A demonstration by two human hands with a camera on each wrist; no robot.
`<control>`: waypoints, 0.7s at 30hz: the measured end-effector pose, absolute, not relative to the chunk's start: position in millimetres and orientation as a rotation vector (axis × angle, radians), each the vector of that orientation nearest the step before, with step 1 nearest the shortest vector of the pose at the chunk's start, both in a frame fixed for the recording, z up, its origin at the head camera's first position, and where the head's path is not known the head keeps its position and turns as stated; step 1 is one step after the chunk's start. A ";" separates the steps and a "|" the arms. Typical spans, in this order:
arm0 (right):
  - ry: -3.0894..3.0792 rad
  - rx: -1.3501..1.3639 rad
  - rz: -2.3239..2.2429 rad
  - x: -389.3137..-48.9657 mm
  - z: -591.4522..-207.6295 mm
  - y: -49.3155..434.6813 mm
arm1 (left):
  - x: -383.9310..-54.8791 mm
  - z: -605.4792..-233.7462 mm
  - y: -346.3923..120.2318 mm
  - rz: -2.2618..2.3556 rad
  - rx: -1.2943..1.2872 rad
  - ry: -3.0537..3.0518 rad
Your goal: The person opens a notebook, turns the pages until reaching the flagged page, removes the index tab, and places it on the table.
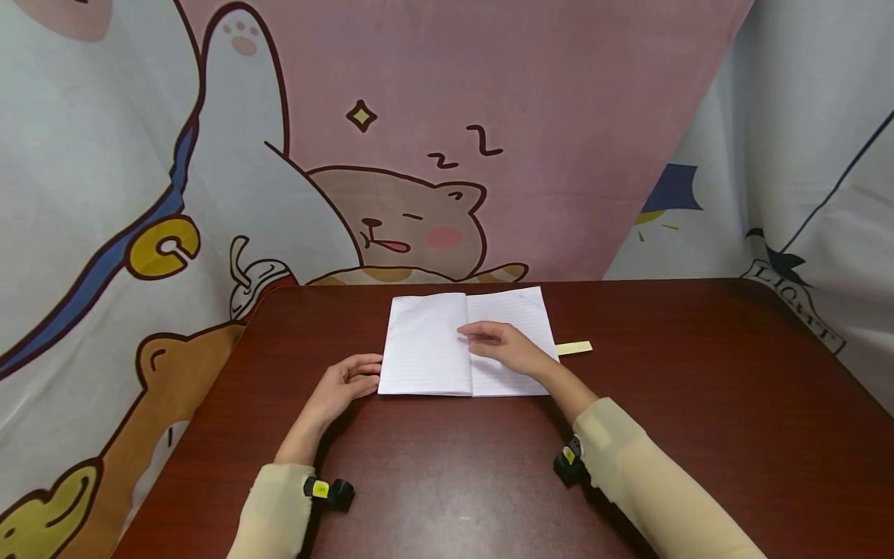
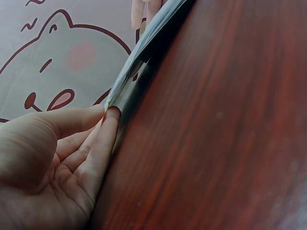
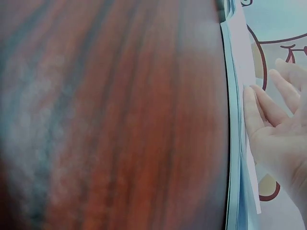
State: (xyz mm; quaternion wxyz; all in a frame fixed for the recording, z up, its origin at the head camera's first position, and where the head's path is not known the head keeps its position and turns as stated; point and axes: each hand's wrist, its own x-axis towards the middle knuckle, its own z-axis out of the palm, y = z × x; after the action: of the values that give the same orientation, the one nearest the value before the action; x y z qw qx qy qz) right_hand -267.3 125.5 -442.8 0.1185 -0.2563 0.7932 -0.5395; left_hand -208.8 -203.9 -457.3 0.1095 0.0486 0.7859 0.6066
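An open notebook (image 1: 426, 341) with lined white pages lies near the far edge of the table. At its left edge, my left hand (image 1: 342, 390) pinches the notebook, thumb above and fingers beneath; the left wrist view shows this left hand (image 2: 53, 158) gripping the slightly raised edge. My right hand (image 1: 513, 349) is over the right page, its fingers reaching to the centre fold. In the right wrist view, the right hand's (image 3: 280, 127) fingers are loosely extended, with a fingertip right at the page surface. A pale yellow strip (image 1: 575, 348) sticks out from the notebook's right side.
The dark red-brown wooden table (image 1: 447, 481) reaches toward me and to both sides. Behind it hangs a cartoon-printed cloth (image 1: 559, 194). Small black wrist cameras sit at both sleeve cuffs, close over the table.
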 end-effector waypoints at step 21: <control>2.382 -0.785 -1.405 -264.4 -437.0 122.3 | -208.1 -456.7 -203.0 1.780 0.134 2.315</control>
State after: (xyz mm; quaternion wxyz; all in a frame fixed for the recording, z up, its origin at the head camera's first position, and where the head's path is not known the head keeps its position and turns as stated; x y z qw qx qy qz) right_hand -264.4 122.3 -437.0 0.1329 -0.2705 0.8213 -0.4844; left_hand -208.1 -203.0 -456.7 0.1091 0.0455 0.7872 0.6053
